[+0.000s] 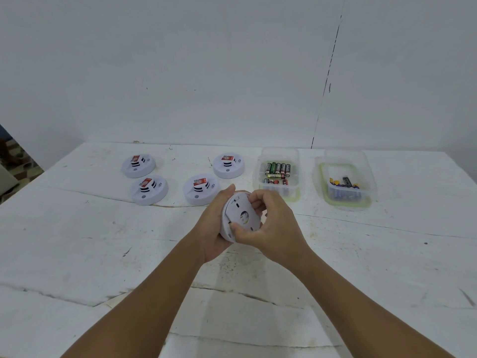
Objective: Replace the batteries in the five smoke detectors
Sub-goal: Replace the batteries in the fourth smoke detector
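A white wall stands behind a white table [77, 241] with long cracks in its top.

Over the middle of the table, two hands hold one round white smoke detector [238, 215] up in the air, tipped on its edge, with its flat back side facing the camera. The left hand [214, 228] cups it from the left and from under, fingers curled round its rim. The right hand [268, 223] grips it from the right, with the thumb pressed on the low edge of the back and the fingers bent over the top edge.

Just past the hands, four more smoke detectors sit flat on the table. One [200, 189] is nearest the hands, one [149, 190] is to its left, one [138, 165] is further back on the left, and one [229, 165] is further back on the right. Each has a red and white sticker on top.

To the right of them is a clear plastic box [280, 174] with green and dark batteries [278, 168] lying in it. Further right is a second clear box [344, 180] with a few more batteries [344, 182], yellow, purple and dark.
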The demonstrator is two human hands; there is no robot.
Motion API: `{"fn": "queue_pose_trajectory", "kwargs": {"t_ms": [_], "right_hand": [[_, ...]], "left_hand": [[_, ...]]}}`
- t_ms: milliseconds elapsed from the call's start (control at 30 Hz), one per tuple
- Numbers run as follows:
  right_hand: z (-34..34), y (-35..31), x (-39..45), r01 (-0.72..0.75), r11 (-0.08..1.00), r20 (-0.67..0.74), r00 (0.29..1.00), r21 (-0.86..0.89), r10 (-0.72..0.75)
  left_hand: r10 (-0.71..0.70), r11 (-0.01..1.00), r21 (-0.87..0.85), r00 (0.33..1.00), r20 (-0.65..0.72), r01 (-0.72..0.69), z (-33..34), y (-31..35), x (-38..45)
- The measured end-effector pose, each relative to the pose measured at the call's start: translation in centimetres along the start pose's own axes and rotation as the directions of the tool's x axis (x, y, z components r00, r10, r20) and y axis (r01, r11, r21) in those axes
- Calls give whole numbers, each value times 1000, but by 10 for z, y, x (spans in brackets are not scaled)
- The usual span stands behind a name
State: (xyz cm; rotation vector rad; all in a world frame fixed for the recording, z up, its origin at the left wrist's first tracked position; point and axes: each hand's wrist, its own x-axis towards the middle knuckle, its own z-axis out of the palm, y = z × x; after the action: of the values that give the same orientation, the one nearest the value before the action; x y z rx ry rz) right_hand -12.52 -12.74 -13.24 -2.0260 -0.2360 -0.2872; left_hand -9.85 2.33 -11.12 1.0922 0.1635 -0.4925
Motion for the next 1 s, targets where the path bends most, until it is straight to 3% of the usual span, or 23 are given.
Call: {"fn": "queue_pose_trajectory", "kwargs": {"t_ms": [167, 333, 467, 567, 633, 700, 767, 900, 1000], "right_hand": [[1, 3, -1, -182, 966, -65, 978, 182, 197], [3, 2, -1, -147, 966, -96, 981, 213, 171], [-3, 3, 0, -189, 939, -139, 962, 289, 236], [-7, 15, -6, -267, 954, -141, 948, 138, 286], [-8, 24, -11, -331, 940, -130, 938, -79, 320], [-6, 31, -15, -318, 898, -106, 948, -303, 300], [-3, 35, -17, -272, 866, -69, 961, -420, 269], [1, 41, -17, -264, 863, -72, 963, -431, 258], [0, 39, -17, -194, 962, -191, 969, -191, 158]], "left_hand": [[6, 998, 57, 999, -52, -3, 4, 4, 2], [45, 999, -1, 997, -65, -45, 4, 6, 2], [75, 992, -97, 995, -72, -81, -1, 6, 2], [86, 973, -206, 993, -80, -101, -10, 4, 2], [88, 961, -255, 993, -75, -104, -16, 2, 3], [84, 955, -280, 995, -61, -98, -22, 0, 4], [72, 950, -302, 997, -36, -79, -26, -3, 6], [43, 944, -328, 999, 15, -36, -21, -6, 7], [37, 943, -331, 999, 40, -22, -14, -12, 10]]}}
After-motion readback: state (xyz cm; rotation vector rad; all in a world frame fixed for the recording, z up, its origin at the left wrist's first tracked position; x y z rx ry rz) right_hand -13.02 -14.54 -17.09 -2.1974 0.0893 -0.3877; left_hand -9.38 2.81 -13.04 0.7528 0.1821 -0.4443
